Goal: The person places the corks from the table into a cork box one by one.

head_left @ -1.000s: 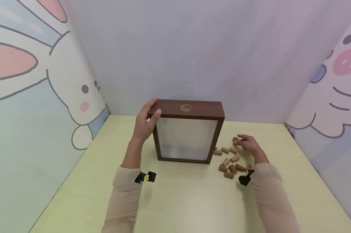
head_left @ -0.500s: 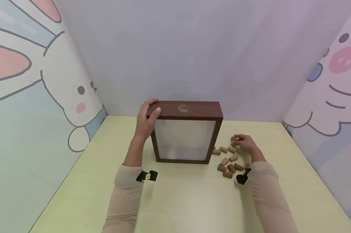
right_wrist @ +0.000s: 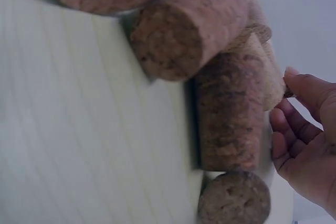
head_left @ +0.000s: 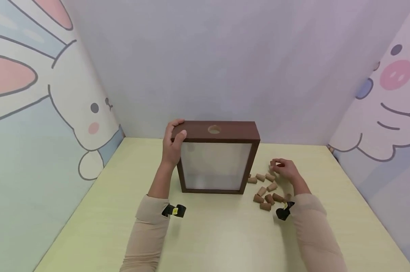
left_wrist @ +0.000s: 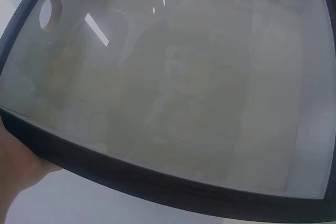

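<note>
An upright dark-brown wooden shadow box (head_left: pixel 225 130) with a clear front panel and a round hole in its top stands on the table. My left hand (head_left: pixel 172 149) grips its upper left corner, thumb on the top near the front edge and fingers reaching over the top's far side. The left wrist view shows the panel (left_wrist: pixel 199 93) close up and part of that hand (left_wrist: pixel 21 161). Right of the box, my right hand (head_left: pixel 286 170) pinches a cork (head_left: pixel 272 164) between thumb and fingertips. In the right wrist view that hand (right_wrist: pixel 312 129) mostly hides the cork.
Several loose corks (head_left: pixel 271 187) lie between the box and my right forearm, some close to the box's right side. The pale table (head_left: pixel 208 234) is enclosed by a plain back wall (head_left: pixel 205 68) and side walls printed with cartoon animals.
The head view has shifted slightly. My right fingers have closed in around the far cork. My left hand keeps its hold on the box corner, and the box stays in place.
</note>
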Demonstrator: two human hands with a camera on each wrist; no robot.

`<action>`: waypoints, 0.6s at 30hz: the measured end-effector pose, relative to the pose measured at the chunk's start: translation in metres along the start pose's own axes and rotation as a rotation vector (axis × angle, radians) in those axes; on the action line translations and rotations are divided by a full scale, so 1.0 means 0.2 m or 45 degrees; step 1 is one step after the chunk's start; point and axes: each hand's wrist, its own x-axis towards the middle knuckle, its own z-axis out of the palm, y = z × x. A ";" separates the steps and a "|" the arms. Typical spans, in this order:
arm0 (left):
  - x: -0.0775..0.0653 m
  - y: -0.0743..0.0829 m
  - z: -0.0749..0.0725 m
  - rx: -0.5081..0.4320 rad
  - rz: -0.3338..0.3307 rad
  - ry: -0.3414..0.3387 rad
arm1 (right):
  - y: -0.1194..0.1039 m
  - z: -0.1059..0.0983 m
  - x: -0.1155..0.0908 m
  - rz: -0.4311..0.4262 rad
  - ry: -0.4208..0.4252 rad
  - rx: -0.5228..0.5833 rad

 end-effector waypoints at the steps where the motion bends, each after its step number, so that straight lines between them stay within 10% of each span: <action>1: 0.00 0.00 0.00 -0.001 -0.002 -0.003 | 0.00 0.00 0.00 -0.011 0.020 -0.008; 18: 0.00 0.02 -0.01 -0.107 -0.068 -0.088 | -0.21 -0.07 -0.16 -0.185 0.067 0.042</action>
